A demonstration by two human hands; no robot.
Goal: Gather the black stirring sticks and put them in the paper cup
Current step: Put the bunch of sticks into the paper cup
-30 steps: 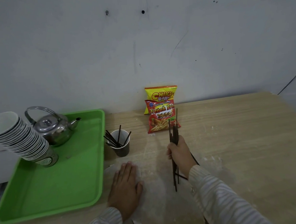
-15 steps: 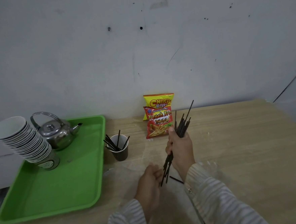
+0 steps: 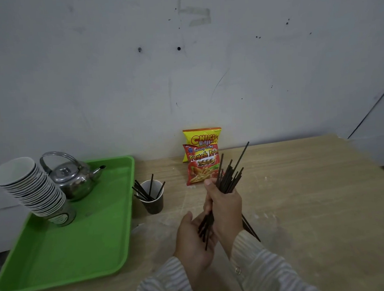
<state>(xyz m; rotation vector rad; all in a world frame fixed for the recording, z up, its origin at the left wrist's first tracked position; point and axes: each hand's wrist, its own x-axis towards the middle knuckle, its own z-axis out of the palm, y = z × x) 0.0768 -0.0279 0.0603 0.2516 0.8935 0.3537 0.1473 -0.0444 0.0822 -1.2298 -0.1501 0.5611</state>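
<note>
My right hand (image 3: 224, 205) is closed around a bundle of black stirring sticks (image 3: 230, 174), held tilted above the wooden table, tips fanning up to the right. My left hand (image 3: 193, 238) is cupped palm-up under the bundle's lower ends, which touch its palm. The dark paper cup (image 3: 152, 199) stands on the table to the left of my hands, beside the tray, with several black sticks leaning in it. One or two loose sticks (image 3: 251, 228) lie on the table behind my right wrist, partly hidden.
A green tray (image 3: 64, 252) at the left carries a metal kettle (image 3: 74, 178) and a leaning stack of paper cups (image 3: 30, 187). Two snack bags (image 3: 202, 159) lean on the wall behind my hands. The wooden table (image 3: 315, 205) stretches right.
My left hand has lifted off the table and moved right, cupping under the sticks' lower ends. My right hand has raised and tilted the bundle, which stood upright on the table before.
</note>
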